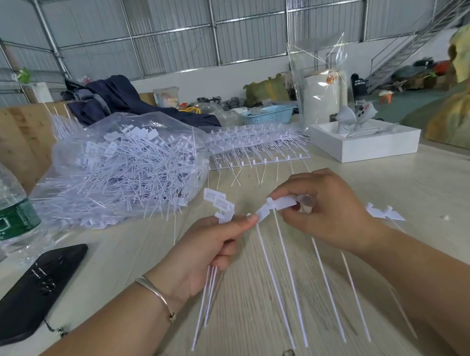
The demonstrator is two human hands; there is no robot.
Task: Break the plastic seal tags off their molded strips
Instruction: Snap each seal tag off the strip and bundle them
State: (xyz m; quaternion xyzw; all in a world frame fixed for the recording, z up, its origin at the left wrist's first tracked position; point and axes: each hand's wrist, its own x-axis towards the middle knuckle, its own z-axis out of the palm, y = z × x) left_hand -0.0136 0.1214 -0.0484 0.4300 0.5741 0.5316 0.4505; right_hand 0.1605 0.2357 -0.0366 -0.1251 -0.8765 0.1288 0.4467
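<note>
On the table (396, 194) before me, my left hand (205, 252) and right hand (322, 213) meet over a strip of seal tags (275, 207). Left of them lies a phone (33, 292), with a water bottle (1, 199) behind it. Behind my hands sits a bag of loose tags (122, 169), molded strips (254, 146) stacked to its right, then a box (364, 141).

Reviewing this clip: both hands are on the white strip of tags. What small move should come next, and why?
Probably a short twist by the right hand to snap the pinched tag off the strip. The left hand pinches the neighbouring tag, already holds several freed tags, and the strip bends between the two pinches.
</note>
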